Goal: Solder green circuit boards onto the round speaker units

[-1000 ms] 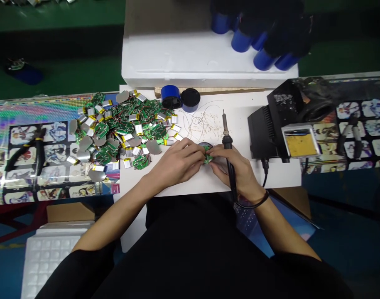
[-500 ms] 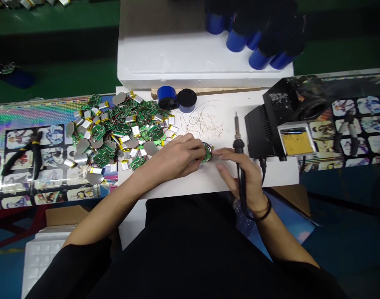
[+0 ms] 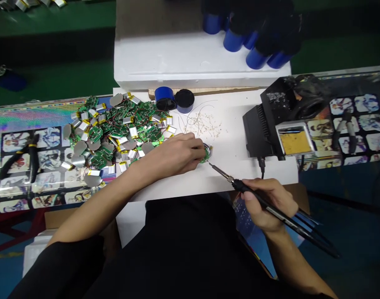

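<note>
Workpiece: we identify a small round green circuit board, held just above the white work board.
Left hand: clenched on the board, fingers curled over its edge, forearm resting across the work board.
Right hand: grasping a soldering iron in a pen grip; we see its tip near the board, not touching it.
Left of work: we note a heap of green boards and pouch cells.
Right of work: soldering station with yellow sponge tray.
Behind work: blue tin, black lid, wire clippings.
</note>
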`<move>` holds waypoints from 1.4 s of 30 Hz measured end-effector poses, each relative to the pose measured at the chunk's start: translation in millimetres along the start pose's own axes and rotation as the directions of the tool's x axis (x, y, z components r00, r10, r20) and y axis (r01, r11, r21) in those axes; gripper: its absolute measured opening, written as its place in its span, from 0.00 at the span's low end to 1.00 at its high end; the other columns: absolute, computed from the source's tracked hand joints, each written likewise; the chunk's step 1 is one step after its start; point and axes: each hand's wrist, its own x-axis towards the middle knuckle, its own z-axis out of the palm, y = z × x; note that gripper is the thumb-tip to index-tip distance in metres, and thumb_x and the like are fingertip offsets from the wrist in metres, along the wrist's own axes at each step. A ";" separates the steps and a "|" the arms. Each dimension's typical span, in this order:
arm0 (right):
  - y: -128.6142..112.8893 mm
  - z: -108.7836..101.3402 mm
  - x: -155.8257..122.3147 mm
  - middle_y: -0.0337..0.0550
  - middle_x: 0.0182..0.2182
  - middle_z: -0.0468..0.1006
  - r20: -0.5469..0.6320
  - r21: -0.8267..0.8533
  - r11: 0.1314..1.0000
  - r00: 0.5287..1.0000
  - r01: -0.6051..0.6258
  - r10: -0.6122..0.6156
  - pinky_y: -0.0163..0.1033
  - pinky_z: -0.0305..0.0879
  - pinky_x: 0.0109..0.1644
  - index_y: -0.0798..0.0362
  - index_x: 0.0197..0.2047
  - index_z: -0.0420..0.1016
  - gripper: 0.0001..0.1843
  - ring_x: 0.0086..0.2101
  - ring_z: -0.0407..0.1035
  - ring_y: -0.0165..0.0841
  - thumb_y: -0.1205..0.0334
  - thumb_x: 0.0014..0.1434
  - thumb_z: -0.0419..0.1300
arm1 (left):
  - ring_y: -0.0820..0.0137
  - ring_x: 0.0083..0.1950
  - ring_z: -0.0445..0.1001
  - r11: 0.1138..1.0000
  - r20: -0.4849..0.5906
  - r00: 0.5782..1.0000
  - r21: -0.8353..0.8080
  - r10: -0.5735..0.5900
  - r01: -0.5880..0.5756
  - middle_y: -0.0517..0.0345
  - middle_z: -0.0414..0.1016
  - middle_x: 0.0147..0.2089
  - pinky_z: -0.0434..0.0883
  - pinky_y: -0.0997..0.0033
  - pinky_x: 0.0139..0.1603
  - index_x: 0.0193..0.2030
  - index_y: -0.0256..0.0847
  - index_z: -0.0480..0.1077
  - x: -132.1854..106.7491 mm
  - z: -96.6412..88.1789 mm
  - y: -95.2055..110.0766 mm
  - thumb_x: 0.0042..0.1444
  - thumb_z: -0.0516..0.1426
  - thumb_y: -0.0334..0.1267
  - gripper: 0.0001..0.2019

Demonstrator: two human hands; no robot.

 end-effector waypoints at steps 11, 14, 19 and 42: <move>-2.3 15.8 6.1 0.39 0.33 0.88 0.083 -0.114 0.980 0.984 0.166 -0.157 0.36 0.80 0.26 0.47 0.48 0.81 0.11 0.25 0.81 0.34 0.64 0.61 0.67 | 0.61 0.48 0.73 1.000 0.000 1.000 0.009 0.001 -0.001 0.50 0.80 0.48 0.70 0.61 0.50 0.43 0.39 0.76 1.0 0.3 0.0 0.72 0.54 0.33 0.09; -0.2 16.7 5.7 0.39 0.33 0.87 0.091 -0.107 0.980 0.983 0.170 -0.161 0.36 0.79 0.27 0.46 0.49 0.81 0.12 0.24 0.80 0.33 0.65 0.61 0.67 | 0.61 0.48 0.73 1.000 0.011 1.000 0.022 -0.001 0.001 0.51 0.80 0.49 0.70 0.61 0.51 0.43 0.40 0.76 1.0 0.1 -0.2 0.72 0.54 0.33 0.09; -1.1 16.4 7.8 0.39 0.33 0.87 0.098 -0.122 0.976 0.981 0.181 -0.169 0.36 0.79 0.27 0.46 0.48 0.80 0.11 0.23 0.79 0.32 0.65 0.62 0.67 | 0.61 0.48 0.73 1.000 0.022 1.000 0.030 0.003 -0.004 0.50 0.80 0.49 0.69 0.61 0.51 0.44 0.39 0.76 1.5 -0.6 -0.7 0.72 0.55 0.33 0.08; -6.7 14.2 13.6 0.35 0.27 0.86 0.114 -0.213 0.957 0.977 0.199 -0.177 0.34 0.75 0.23 0.47 0.45 0.80 0.07 0.17 0.73 0.29 0.62 0.63 0.66 | 0.60 0.49 0.74 0.996 0.040 0.999 0.077 0.036 -0.039 0.51 0.80 0.51 0.69 0.60 0.52 0.45 0.39 0.77 4.5 0.5 -3.0 0.73 0.56 0.34 0.09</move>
